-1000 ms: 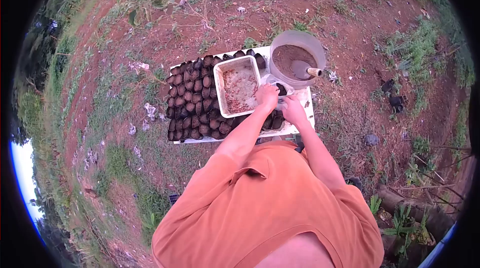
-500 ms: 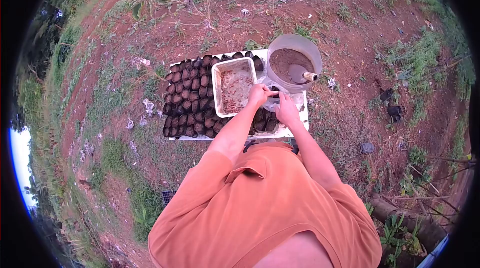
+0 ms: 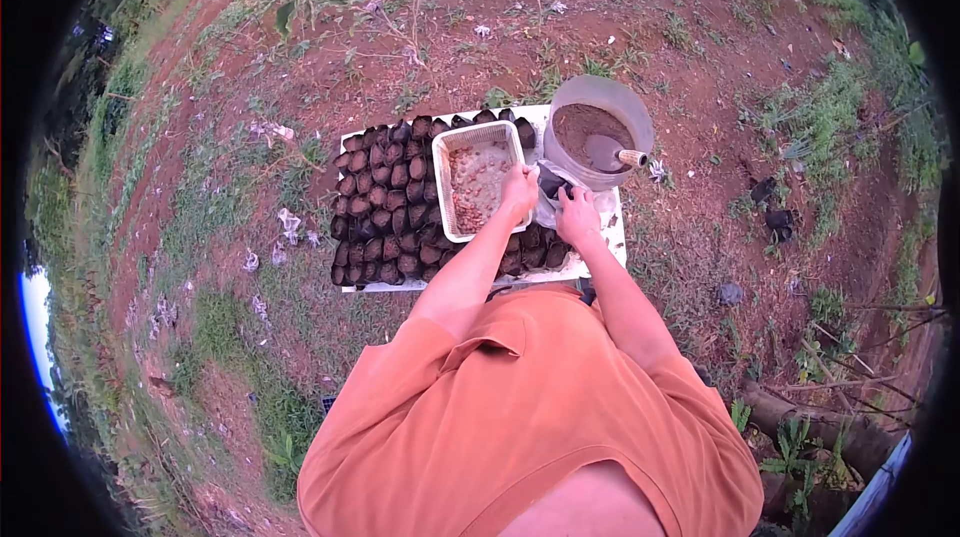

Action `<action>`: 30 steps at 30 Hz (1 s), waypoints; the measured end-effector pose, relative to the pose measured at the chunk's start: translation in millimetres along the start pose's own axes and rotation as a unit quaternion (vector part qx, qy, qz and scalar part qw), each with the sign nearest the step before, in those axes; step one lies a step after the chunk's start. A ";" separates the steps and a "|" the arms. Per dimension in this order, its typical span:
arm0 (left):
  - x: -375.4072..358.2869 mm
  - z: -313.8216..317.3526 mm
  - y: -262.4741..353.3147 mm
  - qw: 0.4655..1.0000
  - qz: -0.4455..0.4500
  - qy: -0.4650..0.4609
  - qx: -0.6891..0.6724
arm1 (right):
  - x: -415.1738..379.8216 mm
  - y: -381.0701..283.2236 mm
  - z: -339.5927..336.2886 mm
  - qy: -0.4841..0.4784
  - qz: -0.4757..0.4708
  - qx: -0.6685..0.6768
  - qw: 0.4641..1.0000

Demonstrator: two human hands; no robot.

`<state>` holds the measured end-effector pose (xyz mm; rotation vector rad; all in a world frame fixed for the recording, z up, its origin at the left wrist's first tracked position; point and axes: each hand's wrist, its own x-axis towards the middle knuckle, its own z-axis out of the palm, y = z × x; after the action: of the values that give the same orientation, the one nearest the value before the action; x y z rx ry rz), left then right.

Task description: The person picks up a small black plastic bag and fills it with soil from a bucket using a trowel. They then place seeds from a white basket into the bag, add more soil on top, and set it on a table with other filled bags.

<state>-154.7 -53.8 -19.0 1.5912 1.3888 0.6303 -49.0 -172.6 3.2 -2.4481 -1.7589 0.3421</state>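
Note:
My left hand is closed at the right rim of a white plastic basket, its fingertips partly hidden. Pinkish-brown seeds or small pieces and a pale layer lie inside the basket. To the right, my right hand has its fingers bent around a black plastic seedling bag. A crumpled clear plastic bag lies beneath and beside it, between the two hands. Just beyond stands a translucent bucket of brown soil, with a scoop resting in it, handle over the rim.
Rows of soil-filled black bags cover the left and front of the white tabletop. Bare reddish ground with weeds surrounds it. Black pots lie on the ground to the right, and a log at lower right.
My hands have moved apart: the left has gone from the clear bag to the basket's rim. The black bag by my right hand shows more fully. The view has shifted slightly.

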 end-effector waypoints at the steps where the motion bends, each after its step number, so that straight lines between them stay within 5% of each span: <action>1: -2.4 -12.9 5.5 1.000 0.020 -0.010 0.007 | -0.8 -2.3 -1.4 -0.008 0.015 -0.009 1.000; 4: -16.0 -62.0 21.3 0.980 -0.049 -0.067 -0.180 | -3.9 -11.8 -14.7 -0.040 0.049 -0.015 0.998; 8: -33.5 -127.3 9.2 0.926 -0.034 -0.043 -0.373 | -9.8 -34.6 -28.6 0.071 0.075 0.033 0.994; 10: -47.2 -155.4 1.9 0.916 -0.050 -0.039 -0.395 | -4.8 -53.0 -39.9 0.037 0.088 0.425 0.900; 12: -64.3 -180.9 -1.4 0.899 -0.037 -0.048 -0.435 | -19.6 -95.5 -71.1 -0.058 0.142 0.619 0.770; 15: -84.5 -208.8 -13.1 0.885 -0.048 -0.060 -0.459 | -27.9 -151.3 -79.6 -0.079 0.104 0.617 0.776; 17: -95.1 -224.3 -21.7 0.879 -0.050 -0.049 -0.472 | -30.1 -178.7 -72.3 -0.084 0.057 0.699 0.707; 22: -113.2 -257.3 -45.3 0.902 -0.069 0.032 -0.424 | -25.2 -216.7 -42.1 -0.068 0.045 0.659 0.748; 25: -119.4 -268.9 -60.2 0.911 -0.083 0.063 -0.399 | -26.1 -239.7 -42.4 -0.040 0.036 0.552 0.832; 30: -121.8 -284.9 -76.7 0.910 -0.089 0.092 -0.394 | -24.7 -277.7 -56.9 -0.015 0.040 0.467 0.883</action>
<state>-459.9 -89.0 67.6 0.7649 1.1645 1.0793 -298.4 -103.5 121.6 -1.7826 -1.0755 0.9668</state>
